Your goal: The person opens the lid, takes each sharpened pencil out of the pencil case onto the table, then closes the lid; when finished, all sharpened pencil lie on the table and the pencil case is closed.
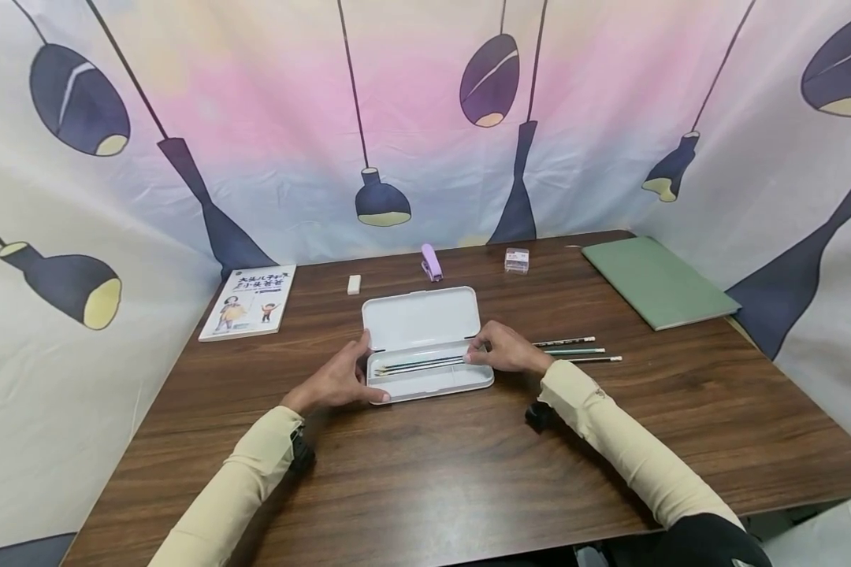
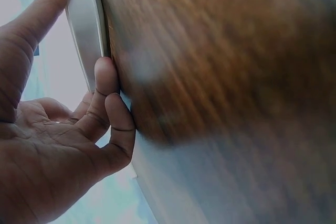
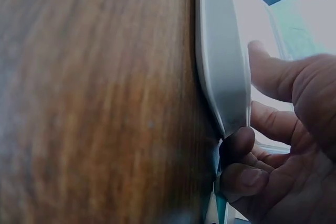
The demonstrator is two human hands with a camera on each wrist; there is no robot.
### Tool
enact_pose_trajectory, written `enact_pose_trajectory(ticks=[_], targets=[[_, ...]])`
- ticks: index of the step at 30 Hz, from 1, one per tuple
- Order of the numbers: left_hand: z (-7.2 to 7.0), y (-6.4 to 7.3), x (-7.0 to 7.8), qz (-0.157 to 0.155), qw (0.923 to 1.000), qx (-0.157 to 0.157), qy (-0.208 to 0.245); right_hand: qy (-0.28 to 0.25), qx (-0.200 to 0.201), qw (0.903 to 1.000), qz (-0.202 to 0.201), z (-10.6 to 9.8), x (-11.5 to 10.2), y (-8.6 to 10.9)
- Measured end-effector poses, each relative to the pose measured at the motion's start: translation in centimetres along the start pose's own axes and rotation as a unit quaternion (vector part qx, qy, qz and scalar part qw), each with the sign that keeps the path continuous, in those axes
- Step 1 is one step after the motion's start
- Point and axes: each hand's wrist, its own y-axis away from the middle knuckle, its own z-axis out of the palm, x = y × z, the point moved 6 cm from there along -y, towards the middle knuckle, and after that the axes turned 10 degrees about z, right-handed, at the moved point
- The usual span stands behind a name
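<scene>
A white pencil case (image 1: 421, 321) lies on the table, its lid laid back. Several pencils (image 1: 418, 365) rest in it, points toward the left. My left hand (image 1: 335, 378) holds the case's left end, thumb at the front corner and fingers along the side. In the left wrist view, fingertips press against the case wall (image 2: 86, 24). My right hand (image 1: 508, 348) reaches over the right end, thumb and forefinger pinching the pencils near their ends, which the hand hides. In the right wrist view, its other fingers curl beside the case's outer corner (image 3: 226, 77).
Three more pencils (image 1: 589, 350) lie right of the case, partly behind my right hand. Behind it are a white eraser (image 1: 354, 284), a purple stapler (image 1: 431, 262) and a small clear box (image 1: 516, 261). A picture book (image 1: 248, 303) lies left, a green folder (image 1: 659, 279) right.
</scene>
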Motion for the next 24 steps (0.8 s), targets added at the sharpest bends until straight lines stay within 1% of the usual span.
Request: enact_pose_trajectory(ticks=[3,8,14,19,21,24], targets=[[0.0,0.0,-0.1,-0.002,1.0000,-0.002,-0.003,0.002,-0.007,1.0000,-0.005,0.1,0.0,0.1],[0.1,0.0,-0.2,-0.009,0.9999,-0.007,-0.008,0.000,-0.002,0.9998,0.018,0.4,0.3,0.3],[0.1,0.0,-0.1,-0.005,0.9999,-0.006,-0.007,-0.030,0.035,0.9985,0.029,0.1,0.4,0.5],[0.1,0.1,0.0,-0.003,1.0000,-0.007,-0.002,-0.055,0.060,0.9956,0.046,-0.6,0.8,0.7],[0.1,0.1,0.0,-0.004,1.0000,-0.007,-0.002,-0.074,0.068,0.9932,0.058,-1.0,1.1,0.7],[0.0,0.1,0.0,-0.002,1.0000,-0.005,-0.003,-0.106,0.082,0.9872,0.086,-1.6,1.7,0.9]])
